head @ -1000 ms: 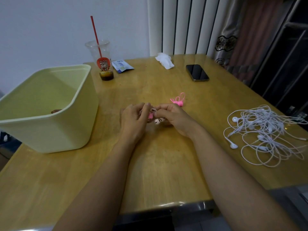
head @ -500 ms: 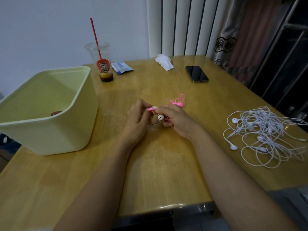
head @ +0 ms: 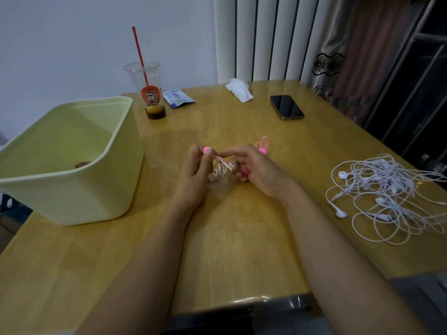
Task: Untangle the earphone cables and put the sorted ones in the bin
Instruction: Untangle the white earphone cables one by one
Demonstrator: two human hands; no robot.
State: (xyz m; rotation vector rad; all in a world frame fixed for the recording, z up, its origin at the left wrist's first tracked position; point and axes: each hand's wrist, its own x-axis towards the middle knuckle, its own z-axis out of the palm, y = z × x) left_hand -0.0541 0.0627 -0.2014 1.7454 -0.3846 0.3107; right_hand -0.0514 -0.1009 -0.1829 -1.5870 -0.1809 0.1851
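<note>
A wooden bench (head: 229, 238) fills most of the view, seen from above by a person whose two bare forearms reach in from the near edge; on its left side stands a large pale green bin (head: 72, 194), open at the top; inside, against its near wall, lies a brownish coil (head: 83, 164), half hidden by the rim; just beyond the bin's far right corner stands a clear plastic cup (head: 147, 90) with a little dark drink at the bottom and a red straw (head: 139, 54) leaning left.

On the right side of the bench sprawls a tangle of white earphones (head: 387, 197), well apart from the hands; at the far side lie a dark phone (head: 286, 107), face up, a crumpled white tissue (head: 239, 90) and a small blue and white packet (head: 177, 98) beside the cup; behind the bench are a white wall, pale vertical slats, a brownish curtain and a dark frame at the right.

In the middle, the left hand (head: 193, 175) pinches the knob of a pink tie (head: 207, 150); the right hand (head: 256, 170) pinches, with thumb and forefinger, the top of a coiled earphone bundle (head: 221, 171) held just above the bench between both hands; spare pink ties (head: 262, 145) lie just beyond the right hand.
</note>
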